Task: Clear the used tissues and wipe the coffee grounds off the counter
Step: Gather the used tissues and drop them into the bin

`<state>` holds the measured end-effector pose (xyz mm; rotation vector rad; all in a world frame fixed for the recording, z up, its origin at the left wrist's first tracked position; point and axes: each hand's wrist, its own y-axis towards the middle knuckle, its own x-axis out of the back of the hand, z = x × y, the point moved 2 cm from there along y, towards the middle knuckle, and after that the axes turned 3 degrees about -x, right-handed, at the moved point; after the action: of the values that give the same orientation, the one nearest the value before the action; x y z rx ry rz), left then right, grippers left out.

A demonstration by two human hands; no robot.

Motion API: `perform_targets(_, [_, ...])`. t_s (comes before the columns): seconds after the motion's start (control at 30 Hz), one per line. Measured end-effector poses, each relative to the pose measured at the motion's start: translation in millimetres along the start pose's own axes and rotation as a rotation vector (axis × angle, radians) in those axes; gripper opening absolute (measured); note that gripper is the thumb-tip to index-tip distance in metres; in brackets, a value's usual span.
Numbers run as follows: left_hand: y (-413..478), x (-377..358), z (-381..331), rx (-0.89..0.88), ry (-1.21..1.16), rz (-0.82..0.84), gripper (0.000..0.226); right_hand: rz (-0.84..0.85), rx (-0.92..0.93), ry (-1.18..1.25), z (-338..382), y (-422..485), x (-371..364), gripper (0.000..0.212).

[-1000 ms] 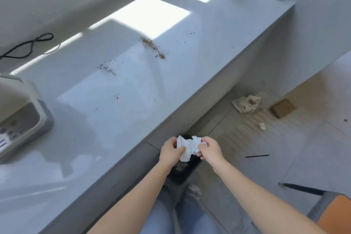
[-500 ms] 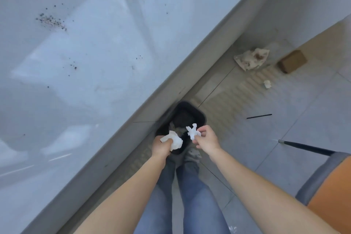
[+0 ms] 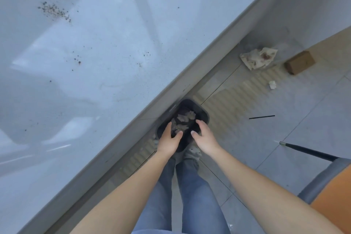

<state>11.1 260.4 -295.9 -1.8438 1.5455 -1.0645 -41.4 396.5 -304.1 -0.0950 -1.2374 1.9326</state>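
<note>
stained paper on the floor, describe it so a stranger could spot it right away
Follow the counter edge toward the far wall. On the floor there lies the stained paper, crumpled, just left of a brown cardboard box. It is far bigger than the small white scrap nearby and carries a reddish-brown blotch.

Both forearms were bare, no sleeves reaching the wrists, no watch or rings visible on the left hand (image 3: 169,139) or right hand (image 3: 204,137). Person wore light blue jeans (image 3: 191,199). Grey shoes (image 3: 192,153), partly hidden, detail unclear.
</note>
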Motion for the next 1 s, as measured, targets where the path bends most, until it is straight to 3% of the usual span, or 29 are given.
perform_targets(0.23, [-15,3,-49,-0.285,0.280,-0.023,0.068,-0.286,0.221,-0.487,33,-20,20,0.060])
perform_targets(0.33, [-47,7,-77,-0.513,0.435,-0.048,0.072,-0.394,0.400,-0.624,51,-35,39,0.060])
perform_targets(0.47, [-100,19,-101,-0.827,0.675,-0.215,0.075,-0.491,0.535,-0.731,77,-60,67,0.063])
perform_targets(0.77, [-156,83,-151,-0.848,0.832,-0.535,0.074,-0.544,0.819,-0.916,162,-130,99,0.068])
perform_targets(1.0, [-209,138,-163,-0.830,0.655,-0.711,0.077,-0.554,1.032,-0.966,232,-162,87,0.070])
